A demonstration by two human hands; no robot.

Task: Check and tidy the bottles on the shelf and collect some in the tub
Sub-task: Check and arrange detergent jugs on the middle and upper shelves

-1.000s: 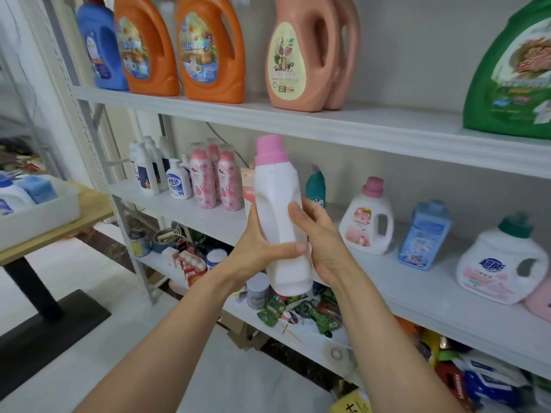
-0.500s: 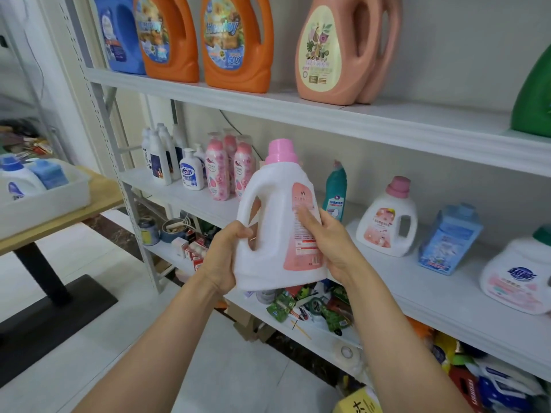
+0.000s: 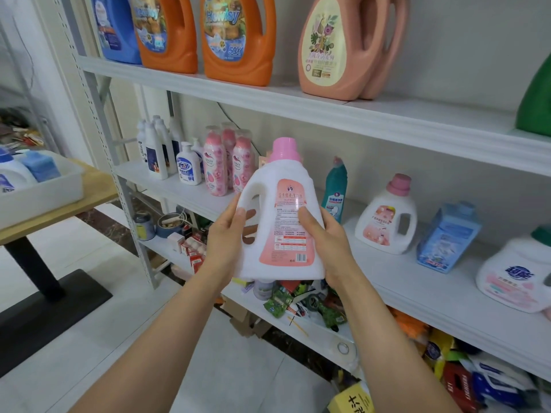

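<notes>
I hold a white detergent bottle (image 3: pixel 280 222) with a pink cap upright in front of the middle shelf (image 3: pixel 432 281), its pink back label facing me. My left hand (image 3: pixel 226 236) grips its handle side, fingers curled round the edge. My right hand (image 3: pixel 325 236) grips the right side, thumb on the label. A white tub (image 3: pixel 44 192) stands on the wooden table at the left with two blue-capped bottles (image 3: pixel 26 171) in it.
The middle shelf carries a matching white bottle (image 3: pixel 387 219), a teal bottle (image 3: pixel 335 189), a blue carton (image 3: pixel 447 236), pink bottles (image 3: pixel 226 162) and white bottles (image 3: pixel 158 150). Large orange jugs (image 3: pixel 205 34) and peach jugs (image 3: pixel 343 46) stand on the top shelf. Clutter fills the lower shelf (image 3: pixel 298 302).
The bottle has been turned in both hands, from its narrow side to its pink back label facing me. It sits a little lower and closer to me.
</notes>
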